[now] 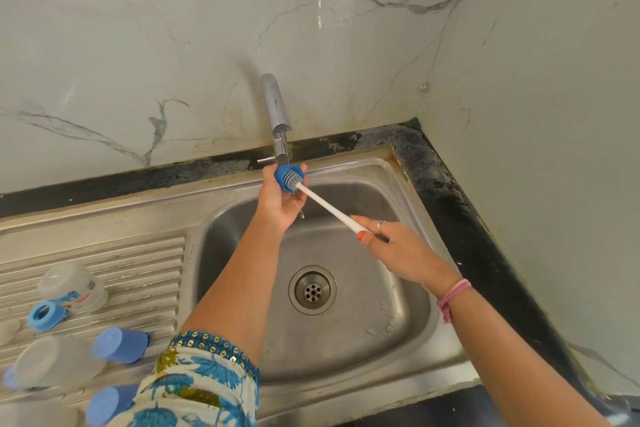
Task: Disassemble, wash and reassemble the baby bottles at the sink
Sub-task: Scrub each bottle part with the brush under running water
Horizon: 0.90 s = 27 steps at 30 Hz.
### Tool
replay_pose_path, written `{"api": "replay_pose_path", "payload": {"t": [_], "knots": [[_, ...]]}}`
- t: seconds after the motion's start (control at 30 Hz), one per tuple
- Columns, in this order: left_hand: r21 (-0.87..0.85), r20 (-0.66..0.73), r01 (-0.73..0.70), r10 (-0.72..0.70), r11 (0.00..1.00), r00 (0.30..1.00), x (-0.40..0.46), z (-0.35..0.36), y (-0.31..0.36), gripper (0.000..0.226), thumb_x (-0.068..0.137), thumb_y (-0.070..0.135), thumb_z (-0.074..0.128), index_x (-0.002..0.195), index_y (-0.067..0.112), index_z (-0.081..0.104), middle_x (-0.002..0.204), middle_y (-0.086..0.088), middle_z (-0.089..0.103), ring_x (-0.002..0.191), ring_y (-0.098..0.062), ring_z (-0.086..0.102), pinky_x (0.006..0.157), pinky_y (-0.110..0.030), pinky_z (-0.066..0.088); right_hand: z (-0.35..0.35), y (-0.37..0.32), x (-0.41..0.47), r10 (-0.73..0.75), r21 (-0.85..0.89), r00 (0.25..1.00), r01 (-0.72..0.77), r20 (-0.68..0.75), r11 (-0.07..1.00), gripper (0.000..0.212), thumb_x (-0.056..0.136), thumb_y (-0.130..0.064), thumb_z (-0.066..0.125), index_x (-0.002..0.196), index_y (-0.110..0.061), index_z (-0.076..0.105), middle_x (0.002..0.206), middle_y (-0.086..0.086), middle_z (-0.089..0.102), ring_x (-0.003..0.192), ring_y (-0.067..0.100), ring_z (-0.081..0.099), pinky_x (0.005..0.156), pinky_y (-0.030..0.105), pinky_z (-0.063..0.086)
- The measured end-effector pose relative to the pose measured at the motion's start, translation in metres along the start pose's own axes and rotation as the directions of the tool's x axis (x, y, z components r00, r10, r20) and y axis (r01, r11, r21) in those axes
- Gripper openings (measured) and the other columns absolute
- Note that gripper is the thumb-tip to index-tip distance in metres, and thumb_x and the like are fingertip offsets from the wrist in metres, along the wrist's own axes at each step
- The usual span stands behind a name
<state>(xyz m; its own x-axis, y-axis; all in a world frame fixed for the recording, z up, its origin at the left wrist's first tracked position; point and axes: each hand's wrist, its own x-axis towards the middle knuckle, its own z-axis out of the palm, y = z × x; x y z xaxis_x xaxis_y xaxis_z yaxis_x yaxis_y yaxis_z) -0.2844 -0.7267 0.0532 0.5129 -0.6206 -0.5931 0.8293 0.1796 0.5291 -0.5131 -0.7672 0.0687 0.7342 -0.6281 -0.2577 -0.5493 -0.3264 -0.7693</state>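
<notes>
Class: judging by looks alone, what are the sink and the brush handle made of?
Sink: likely stainless steel, brushed and dull; grey metallic sheen with soft reflections and water marks.
Brush handle: probably plastic, smooth and matte; uniform white, thin and straight.

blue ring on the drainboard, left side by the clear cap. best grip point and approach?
Take the blue ring across its outer rim, coming from above. It lies nearly flat on the ribbed drainboard with its hole facing up, so fingers can straddle the band. The clear cap sits close behind it, so place the fingers on its left and right sides.
</notes>
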Motion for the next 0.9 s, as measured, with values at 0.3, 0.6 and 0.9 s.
{"api": "replay_pose_path", "payload": {"t": [0.3,0.6,0.9], "knots": [[-0.036,-0.109,-0.013,0.009,0.999,0.994,0.001,-0.005,-0.004,0.041,0.076,0.027,0.082,0.103,0.010,0.056,0.094,-0.011,0.056,0.072,-0.016,0.059,0.080,-0.029,0.057,-0.005,-0.017,-0.014,-0.014,-0.418,1.000,0.021,0.020,0.908,0.036,0.103,-0.038,0.036,0.137,-0.034,0.047,0.070,-0.005,0.050,0.062,0.014,0.056,0.058,0.029,0.050],[0.104,-0.181,-0.099,0.117,0.990,0.976,0.011,0.000,-0.002,0.027,0.091,0.035,0.065,0.096,0.010,0.055,0.104,-0.012,0.059,0.094,-0.023,0.063,0.088,-0.037,0.056,0.001,-0.023,-0.012,-0.255,-0.824,0.945,-0.026,-0.204,0.565,0.050,0.105,-0.027,0.035,0.151,-0.039,0.022,0.091,0.001,0.047,0.058,0.018,0.045,0.044,0.029,0.030],[-0.068,0.008,-0.110,0.111,0.992,0.994,-0.003,0.011,0.022,0.017,0.086,0.022,0.069,0.093,0.011,0.058,0.075,-0.004,0.060,0.064,-0.014,0.061,0.094,-0.041,0.054,0.000,-0.021,-0.006,0.013,0.055,0.997,-0.017,0.070,0.998,0.034,0.100,-0.031,0.048,0.133,-0.039,0.052,0.070,-0.003,0.049,0.052,0.009,0.043,0.046,0.023,0.039]]}}
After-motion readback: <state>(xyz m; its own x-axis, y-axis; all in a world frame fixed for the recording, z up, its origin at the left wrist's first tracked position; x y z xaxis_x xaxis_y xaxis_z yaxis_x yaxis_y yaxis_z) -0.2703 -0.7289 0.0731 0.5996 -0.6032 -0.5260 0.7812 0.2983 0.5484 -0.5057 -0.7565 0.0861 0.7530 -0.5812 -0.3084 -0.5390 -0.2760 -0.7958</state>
